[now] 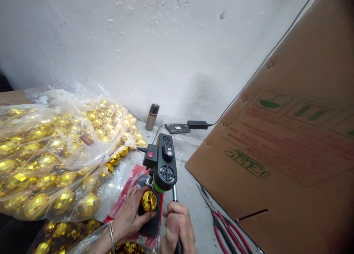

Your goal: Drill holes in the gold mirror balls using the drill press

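Observation:
A small bench drill press (pixel 166 162) with a black head, a red switch and a green band stands in front of me. My left hand (pixel 135 211), a bangle on its wrist, grips a shiny gold mirrored ball (pixel 149 201) between thumb and fingers. The ball sits on the dark base (pixel 151 226), below the press head; whether a bit touches it cannot be made out. My right hand (pixel 178 228) is closed around the press's lever (pixel 174 193), whose dark grip end shows below the fist.
Clear plastic bags of gold balls (pixel 69 136) fill the left side. Red-handled scissors (pixel 225 224) lie beside a large cardboard box (pixel 276 128) on the right. Behind the press are a bottle (pixel 152 117), a phone (pixel 177 128) and a power adapter (pixel 197 124) with its cable.

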`<state>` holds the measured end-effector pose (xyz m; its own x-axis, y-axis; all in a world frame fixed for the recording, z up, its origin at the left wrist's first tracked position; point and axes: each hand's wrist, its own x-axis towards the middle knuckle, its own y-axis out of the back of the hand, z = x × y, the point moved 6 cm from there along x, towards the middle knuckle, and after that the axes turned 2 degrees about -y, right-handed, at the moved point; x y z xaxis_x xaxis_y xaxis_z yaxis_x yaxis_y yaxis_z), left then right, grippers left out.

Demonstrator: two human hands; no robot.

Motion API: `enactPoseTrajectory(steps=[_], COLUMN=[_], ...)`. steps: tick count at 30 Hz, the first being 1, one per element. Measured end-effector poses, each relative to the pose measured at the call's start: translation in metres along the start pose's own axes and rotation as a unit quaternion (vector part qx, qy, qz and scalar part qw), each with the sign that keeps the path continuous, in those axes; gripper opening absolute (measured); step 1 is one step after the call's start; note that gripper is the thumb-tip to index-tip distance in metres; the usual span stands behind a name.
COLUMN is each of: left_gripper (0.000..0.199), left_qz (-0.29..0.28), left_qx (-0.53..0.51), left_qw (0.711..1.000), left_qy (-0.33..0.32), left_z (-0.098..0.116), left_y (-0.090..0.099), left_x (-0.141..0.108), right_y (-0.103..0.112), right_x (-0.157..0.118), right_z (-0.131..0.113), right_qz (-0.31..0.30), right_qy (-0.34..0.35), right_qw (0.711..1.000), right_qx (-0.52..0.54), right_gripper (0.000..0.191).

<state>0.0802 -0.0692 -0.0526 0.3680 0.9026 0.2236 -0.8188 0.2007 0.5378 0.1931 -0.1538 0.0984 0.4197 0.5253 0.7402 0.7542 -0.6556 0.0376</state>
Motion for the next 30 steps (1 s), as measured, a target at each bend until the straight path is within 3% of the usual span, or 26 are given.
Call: enactPoseTrajectory(steps=[4,10,15,27,30], left_gripper=[0.058,0.061,0.062,0.061,0.061], left_qz=[-0.002,-0.004,-0.008,-0.015,-0.013], left_qx=[-0.001,0.004,-0.002,-0.018,-0.022], left_qw=[1.000,1.000,1.000,1.000,0.999], left_qy=[0.004,0.014,0.021,0.016,0.024], left_z=[0.000,-0.002,0.000,0.004,0.004], left_y=[-0.001,-0.003,-0.003,-0.002,-0.004], left_x=[0.000,0.002,0.004,0.006,0.007], right_y=[0.001,0.001,0.000,-0.002,-0.003], right_x=[-0.001,-0.004,-0.007,-0.017,-0.019], right_z=[0.006,0.019,0.026,0.038,0.037], right_qz=[0.008,0.037,0.070,0.058,0.084], right_qy=[0.028,0.129,0.131,0.134,0.139], right_qw=[0.999,0.991,0.989,0.989,0.987], right_qx=[-0.014,-0.004,0.020,0.012,0.008], right_gripper=[0.033,0.033,0.033,0.031,0.034])
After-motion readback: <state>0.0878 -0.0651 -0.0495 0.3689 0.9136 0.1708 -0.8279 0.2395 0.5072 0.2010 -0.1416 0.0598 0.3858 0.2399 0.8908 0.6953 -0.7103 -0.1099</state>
